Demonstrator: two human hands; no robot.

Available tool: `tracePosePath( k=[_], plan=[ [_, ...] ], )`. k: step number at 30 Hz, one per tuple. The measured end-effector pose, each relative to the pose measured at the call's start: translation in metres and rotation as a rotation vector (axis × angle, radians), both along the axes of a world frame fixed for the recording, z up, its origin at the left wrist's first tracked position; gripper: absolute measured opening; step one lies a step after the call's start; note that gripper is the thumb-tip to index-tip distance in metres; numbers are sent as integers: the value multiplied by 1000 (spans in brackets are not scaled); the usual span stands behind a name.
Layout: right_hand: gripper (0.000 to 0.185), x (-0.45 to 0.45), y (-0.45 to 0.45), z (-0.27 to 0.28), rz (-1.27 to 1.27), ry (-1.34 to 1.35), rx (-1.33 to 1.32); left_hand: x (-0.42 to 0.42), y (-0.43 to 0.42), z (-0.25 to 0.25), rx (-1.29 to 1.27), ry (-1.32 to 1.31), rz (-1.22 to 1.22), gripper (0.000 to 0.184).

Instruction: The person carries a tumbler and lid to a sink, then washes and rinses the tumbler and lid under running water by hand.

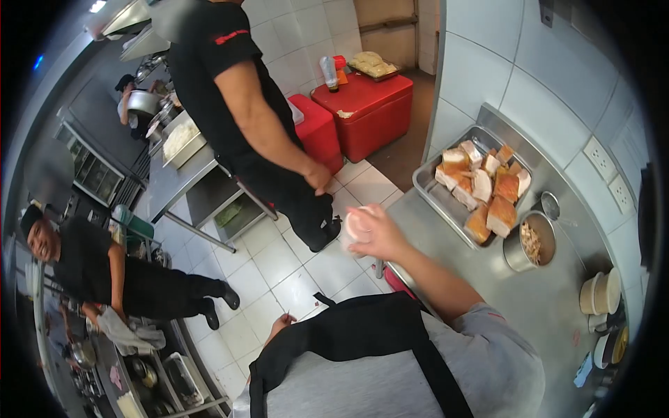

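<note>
- Right hand (382, 235) wrapped round a pale, translucent plastic cup (354, 228); contents unclear. Cup is held up off the counter (435, 289), seen against the tile floor (272, 261).
- Left hand (281, 324) half hidden by the black apron (348, 324); can't tell if it holds anything.
- Risk: cup drops or spills onto tiles. Cause: one-handed grip, nothing underneath; greasy fingers would worsen it.
- Risk: bump. Cause: nearest co-worker (209, 83) in black stands close to the cup side, arm hanging near it.
- Risk: steel pot (518, 254) of chopped pieces gets knocked. Cause: crowded just beside the metal tray (425, 182) of browned roast-meat chunks (481, 187); a careless forearm could catch it.
- Risk: chunks slide out. Cause: heaped, some up at the tray's rim.
- Writing: red sleeve mark (231, 37), illegible. Small pale logo (324, 224) on the trousers, unreadable. Squeeze bottle (328, 72) on the red cooler (373, 118): no legible label. No brand readable.
</note>
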State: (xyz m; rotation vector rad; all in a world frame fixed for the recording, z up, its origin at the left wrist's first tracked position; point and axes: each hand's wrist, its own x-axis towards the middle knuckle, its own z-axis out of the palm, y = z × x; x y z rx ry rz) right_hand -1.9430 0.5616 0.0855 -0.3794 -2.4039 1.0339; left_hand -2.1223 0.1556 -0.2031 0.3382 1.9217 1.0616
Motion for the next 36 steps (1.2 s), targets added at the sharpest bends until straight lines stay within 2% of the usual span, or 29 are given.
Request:
tracePosePath(
  k=[5,10,12,14,17,20,21,24,27,31,34,35,36],
  plan=[
    [80,-81,24,-3,-7,-52,-9,-66,19,24,-94,83,74,25],
    [81,-133,86,-42,-174,-122,-39,-166,147,107,57,249,-2,26],
    [81,-146,107,-63,-295,-146,-43,-200,228,165,136,295,-89,26],
    [82,-154,121,-76,-441,-208,-61,-222,294,240,114,216,-249,26],
    [84,-159,141,-84,-573,-266,-163,-276,363,261,189,236,-507,24],
    [84,-161,155,-85,-679,-303,-162,-293,434,270,236,364,-732,22],
    [84,-161,160,-86,-703,-301,-180,-304,459,256,309,589,-900,19],
    [83,-170,176,-82,-786,-290,-218,-297,534,239,341,473,-1107,18],
    [83,-184,198,-72,-899,-298,-228,-286,612,228,193,519,-1326,18],
    [80,-213,260,-82,-937,-129,-291,-290,720,186,239,461,-1303,23],
    [80,-224,331,-95,-911,-54,-170,-312,803,144,220,525,-1334,21],
    [79,-225,355,-89,-916,-60,-192,-322,826,138,101,629,-1362,23],
    [79,-226,379,-82,-939,-70,-160,-355,851,84,128,746,-1460,24]
  ],
)
